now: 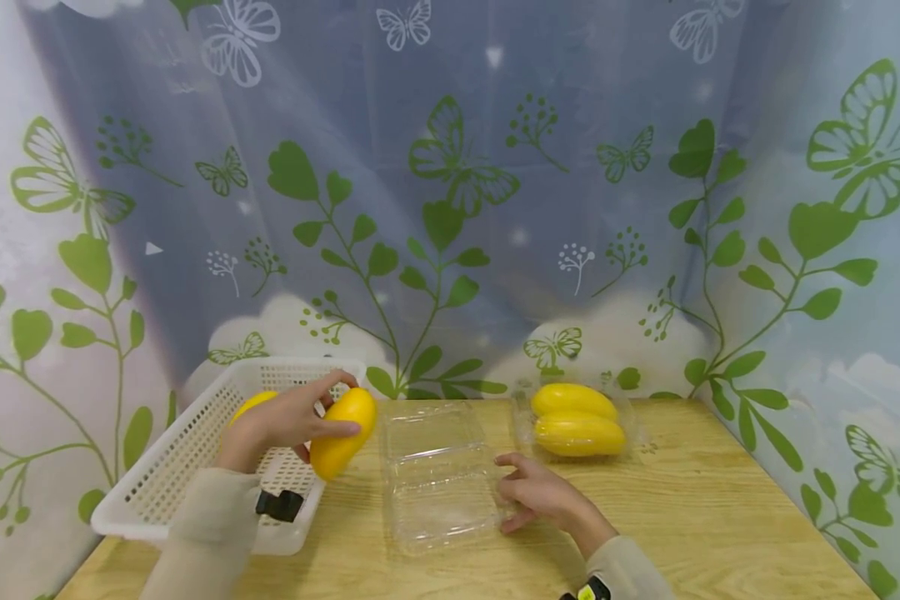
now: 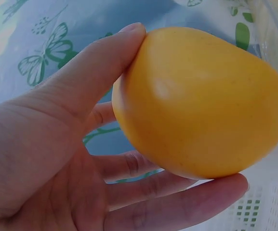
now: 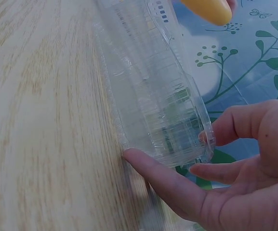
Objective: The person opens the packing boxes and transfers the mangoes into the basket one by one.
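Observation:
My left hand (image 1: 300,417) grips a yellow mango (image 1: 345,433) between thumb and fingers, above the right rim of a white plastic basket (image 1: 142,492). In the left wrist view the smooth mango (image 2: 201,101) fills much of the picture. Another mango (image 1: 255,403) lies in the basket, partly hidden by the left hand. An unfilled clear plastic box (image 1: 442,500) rests on the table right of the basket. With fingers spread, my right hand (image 1: 543,496) touches the box's right side; in the right wrist view its fingertips meet the clear box (image 3: 153,96) at its end.
A second clear plastic box (image 1: 523,417) holding two mangoes (image 1: 579,435) stands at the back right of the wooden table (image 1: 690,500). Behind the table hangs a curtain (image 1: 555,208) printed with butterflies and leaves.

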Tool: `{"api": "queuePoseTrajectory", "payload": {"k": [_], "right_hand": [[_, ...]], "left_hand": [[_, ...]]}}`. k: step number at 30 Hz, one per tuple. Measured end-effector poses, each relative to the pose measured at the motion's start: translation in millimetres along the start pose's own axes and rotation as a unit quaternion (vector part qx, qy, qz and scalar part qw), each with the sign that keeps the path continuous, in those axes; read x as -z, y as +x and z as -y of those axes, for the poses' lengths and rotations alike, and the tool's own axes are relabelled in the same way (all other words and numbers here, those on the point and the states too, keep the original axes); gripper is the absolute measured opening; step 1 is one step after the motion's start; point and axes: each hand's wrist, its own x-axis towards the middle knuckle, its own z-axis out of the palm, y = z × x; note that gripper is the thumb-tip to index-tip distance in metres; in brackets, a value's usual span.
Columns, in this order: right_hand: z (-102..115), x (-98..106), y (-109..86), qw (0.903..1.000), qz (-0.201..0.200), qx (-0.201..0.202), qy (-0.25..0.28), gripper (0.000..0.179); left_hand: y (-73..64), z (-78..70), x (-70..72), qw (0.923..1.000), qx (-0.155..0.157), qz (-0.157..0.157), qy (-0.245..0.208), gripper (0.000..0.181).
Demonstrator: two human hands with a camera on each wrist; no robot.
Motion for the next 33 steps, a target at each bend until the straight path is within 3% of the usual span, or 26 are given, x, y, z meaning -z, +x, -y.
{"api": "queuePoseTrajectory", "payload": {"k": [13, 33], "right_hand": [[1.0, -1.7, 0.3, 1.0, -0.006, -0.002, 0.006, 0.072], [1.3, -1.7, -0.7, 0.9999, 0.001, 0.0, 0.011, 0.074]], "left_hand": [[-10.0, 15.6, 18.8, 0.9995, 0.01, -0.016, 0.025, 0.07], [-24.1, 32.8, 33.2, 0.9981, 0.038, -0.004, 0.049, 0.074]]}}
